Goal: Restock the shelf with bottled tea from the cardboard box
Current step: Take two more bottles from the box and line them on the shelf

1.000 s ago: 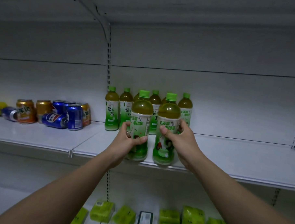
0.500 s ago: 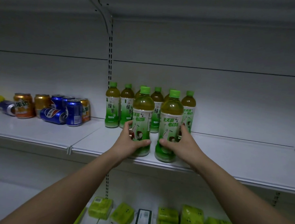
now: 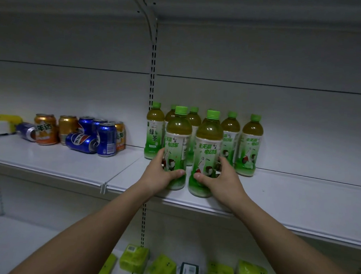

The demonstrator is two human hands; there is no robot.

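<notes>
The left hand (image 3: pixel 160 174) grips one green tea bottle (image 3: pixel 177 141) and the right hand (image 3: pixel 221 178) grips another (image 3: pixel 208 150), both upright near the white shelf (image 3: pixel 276 195) front edge, before the back row (image 3: pixel 251 144).

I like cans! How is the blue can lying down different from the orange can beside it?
The blue can lying down rests on its side, its top facing right; the orange can stands upright. The blue can carries a round red, white and blue logo; the orange can carries white letters. The blue one sits nearer the shelf front. Both are drink cans of similar size.
</notes>
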